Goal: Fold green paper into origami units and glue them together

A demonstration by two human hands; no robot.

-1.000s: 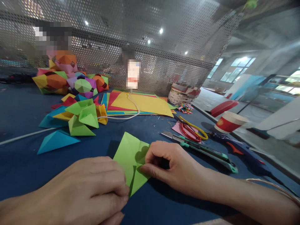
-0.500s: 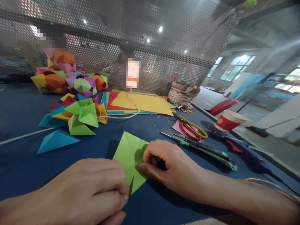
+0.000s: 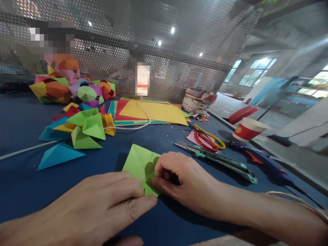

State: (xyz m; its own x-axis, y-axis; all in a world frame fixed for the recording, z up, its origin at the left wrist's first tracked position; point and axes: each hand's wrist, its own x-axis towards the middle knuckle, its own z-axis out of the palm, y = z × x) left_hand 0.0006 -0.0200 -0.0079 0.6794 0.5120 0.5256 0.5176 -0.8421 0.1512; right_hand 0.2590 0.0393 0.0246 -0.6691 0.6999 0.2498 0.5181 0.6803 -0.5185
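A creased sheet of light green origami paper [image 3: 137, 160] lies on the dark blue tabletop between my hands. My right hand [image 3: 179, 181] pinches its right edge, thumb and curled fingers closed on it. My left hand [image 3: 110, 201] covers the near left part of the paper, its thumb stretched along the lower edge and its fingertips pressed on the sheet. The paper's near corner is hidden under that hand. Left of it sit a folded blue paper piece [image 3: 60, 156] and a heap of folded green pieces [image 3: 87, 128] with yellow, red and blue ones.
Behind lie stacked coloured paper sheets [image 3: 153, 111] and finished paper balls [image 3: 88, 92]. To the right are scissors [image 3: 208, 138], a utility knife [image 3: 217, 160], a glue gun [image 3: 261, 164] and a paper cup [image 3: 249, 129]. A woven basket [image 3: 197, 99] stands near the mesh panel [image 3: 164, 75].
My left hand has slid right over the paper, and its thumb now reaches across the near corner. My right hand keeps its pinch. The view has shifted slightly.
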